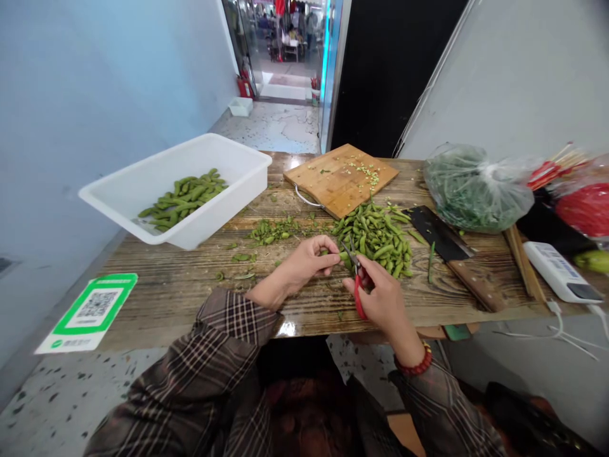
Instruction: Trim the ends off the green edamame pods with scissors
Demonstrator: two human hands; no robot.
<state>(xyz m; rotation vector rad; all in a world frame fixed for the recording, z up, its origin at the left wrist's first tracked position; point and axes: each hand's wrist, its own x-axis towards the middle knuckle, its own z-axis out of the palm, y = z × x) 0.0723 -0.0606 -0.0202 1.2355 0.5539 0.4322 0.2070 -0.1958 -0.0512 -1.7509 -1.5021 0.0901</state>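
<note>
The left hand [314,259] pinches a green pod [344,257] between thumb and fingers; the right hand [384,293] grips red-handled scissors [358,297], blades at the pod. From the hands, the pod pile [375,235] sits just beside at one o'clock, the white tub [233,206] at ten, the cutting board [328,178] at twelve, the cleaver [438,233] at three.

No words or numbers can be read. Well left of the left hand [316,259], a green-bordered card [90,313] bears a QR code [96,306] above blurred characters [75,343]; right of the right hand [380,289], a white cabled device [562,271] carries illegible print [554,257].
</note>
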